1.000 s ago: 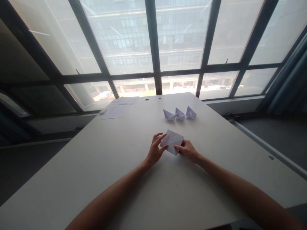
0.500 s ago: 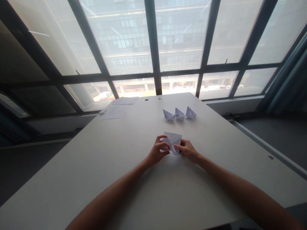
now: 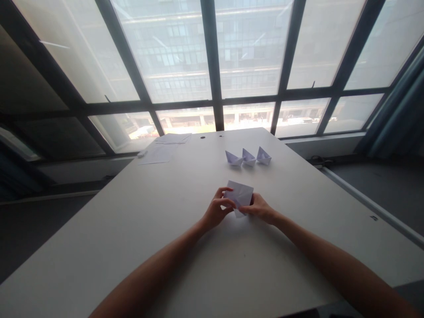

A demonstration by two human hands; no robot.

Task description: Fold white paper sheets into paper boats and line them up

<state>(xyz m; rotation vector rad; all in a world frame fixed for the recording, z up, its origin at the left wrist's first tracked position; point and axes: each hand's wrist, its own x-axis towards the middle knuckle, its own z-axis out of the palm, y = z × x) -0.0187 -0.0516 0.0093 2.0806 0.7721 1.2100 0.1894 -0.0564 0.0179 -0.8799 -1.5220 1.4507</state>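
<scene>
A folded white paper piece [image 3: 241, 193] lies on the pale table [image 3: 165, 229] between both hands. My left hand [image 3: 217, 208] pinches its left edge with curled fingers. My right hand [image 3: 261, 207] grips its right lower corner, fingers closed on the paper. Beyond the hands, three finished white paper boats [image 3: 248, 157] stand in a row on the table.
Loose white paper sheets [image 3: 164, 149] lie at the table's far left corner, with a small white object [image 3: 142, 153] beside them. Two dark spots [image 3: 202, 137] mark the far edge. Large windows with dark frames rise behind the table; a curtain [image 3: 397, 110] hangs at right.
The flat diamond of paper has been drawn in and folded tighter. My left fingers went from spread on its edge to curled around it. My right hand shifted slightly inward.
</scene>
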